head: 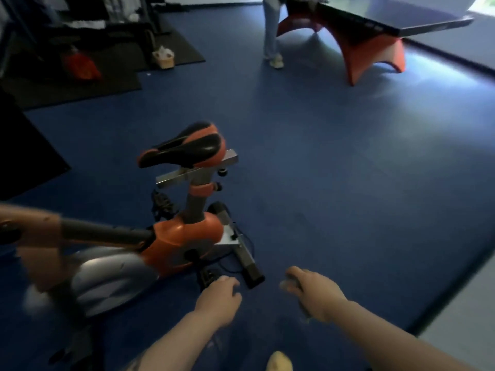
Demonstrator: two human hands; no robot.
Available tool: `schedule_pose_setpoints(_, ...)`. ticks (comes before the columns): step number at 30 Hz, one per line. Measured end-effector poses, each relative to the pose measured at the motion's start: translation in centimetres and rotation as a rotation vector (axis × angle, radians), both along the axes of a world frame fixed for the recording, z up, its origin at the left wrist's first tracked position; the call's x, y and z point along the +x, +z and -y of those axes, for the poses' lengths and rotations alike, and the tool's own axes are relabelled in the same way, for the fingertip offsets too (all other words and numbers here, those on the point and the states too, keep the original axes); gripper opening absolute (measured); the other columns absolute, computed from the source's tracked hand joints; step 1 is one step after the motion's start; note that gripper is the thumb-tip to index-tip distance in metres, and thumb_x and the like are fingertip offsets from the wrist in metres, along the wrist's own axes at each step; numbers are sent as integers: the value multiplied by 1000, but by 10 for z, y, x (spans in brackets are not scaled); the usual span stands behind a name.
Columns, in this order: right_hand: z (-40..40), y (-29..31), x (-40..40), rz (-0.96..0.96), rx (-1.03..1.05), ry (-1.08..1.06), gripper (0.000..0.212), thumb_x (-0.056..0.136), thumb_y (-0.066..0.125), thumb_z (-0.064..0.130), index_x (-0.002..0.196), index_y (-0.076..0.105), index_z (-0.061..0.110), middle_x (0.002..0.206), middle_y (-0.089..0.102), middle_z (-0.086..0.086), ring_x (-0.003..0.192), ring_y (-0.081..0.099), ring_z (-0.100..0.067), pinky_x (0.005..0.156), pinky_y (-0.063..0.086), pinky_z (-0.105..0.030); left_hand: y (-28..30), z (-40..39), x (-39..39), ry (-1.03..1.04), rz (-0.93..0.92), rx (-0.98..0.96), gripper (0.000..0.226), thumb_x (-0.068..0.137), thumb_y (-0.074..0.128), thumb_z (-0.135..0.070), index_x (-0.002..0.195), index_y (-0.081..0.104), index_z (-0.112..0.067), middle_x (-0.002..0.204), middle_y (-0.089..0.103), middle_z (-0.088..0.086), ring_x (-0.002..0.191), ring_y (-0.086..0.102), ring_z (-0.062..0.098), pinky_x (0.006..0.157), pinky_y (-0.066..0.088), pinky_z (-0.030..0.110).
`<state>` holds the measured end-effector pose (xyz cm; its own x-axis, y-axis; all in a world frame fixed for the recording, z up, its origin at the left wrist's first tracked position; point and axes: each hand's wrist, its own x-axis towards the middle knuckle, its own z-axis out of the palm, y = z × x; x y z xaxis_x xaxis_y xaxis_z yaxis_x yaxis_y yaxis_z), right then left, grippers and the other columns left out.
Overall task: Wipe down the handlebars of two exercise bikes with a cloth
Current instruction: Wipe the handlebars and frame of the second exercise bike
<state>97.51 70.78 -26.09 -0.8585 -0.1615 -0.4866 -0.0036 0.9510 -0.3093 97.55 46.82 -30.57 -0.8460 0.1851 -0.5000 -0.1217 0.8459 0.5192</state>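
Between wipes, likely: right hand point(316, 293) fingers curled round a pale cloth point(288, 285); left hand point(218, 298) loosely curled, empty (blurred). Next, reach the handlebars point(34, 245), far left of both.

Blue floor point(334, 162) throughout, with a glare patch at right where daylight enters from the top-right corner. Ping-pong table point(396, 16) top right has a dark blue top on curved orange legs; someone's legs point(270, 30) stand just beside it. Black mats point(112, 62) top left hold dim equipment, an orange bag point(81, 66) and a small pale bag point(163, 58).
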Motion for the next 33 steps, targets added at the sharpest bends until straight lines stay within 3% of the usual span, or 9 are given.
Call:
schedule_pose_setpoints(9,-118,2,-75,41,9,-86,23,98,39,43,117,43,30,113,57,11,95,57,-15,75,47,-31,5,-135,-86,-71,29,-14,36,90,44,-33,124,54,-27,134,48,-8,113,54,18,92,47,34)
schedule_pose_setpoints(18,-138,-6,-216,21,-27,-18,28,97,37,44,122,42,32,121,57,9,101,57,-17,79,49,-34,-6,-166,-224,-44,35,-51,35,90,45,-32,122,55,-25,129,52,-4,111,55,19,90,47,33)
schedule_pose_setpoints(26,-171,10,-342,33,2,54,27,97,40,44,119,43,30,118,57,9,101,56,-17,77,46,-35,8,-204,-339,-56,35,-37,39,92,42,-33,128,52,-22,134,50,-2,117,52,19,97,44,33)
schedule_pose_setpoints(30,-198,3,-411,61,28,117,29,95,46,44,119,42,30,119,57,8,103,56,-18,84,49,-37,2,-217,-393,2,84,-46,39,92,41,-36,128,51,-24,134,49,-2,116,51,17,98,43,32)
schedule_pose_setpoints(33,-221,-2,-478,47,37,181,30,96,39,48,118,44,28,118,59,6,103,57,-20,80,46,-35,-7,-232,-440,110,104,-50,39,93,41,-35,128,51,-22,135,49,-1,117,51,17,99,43,33)
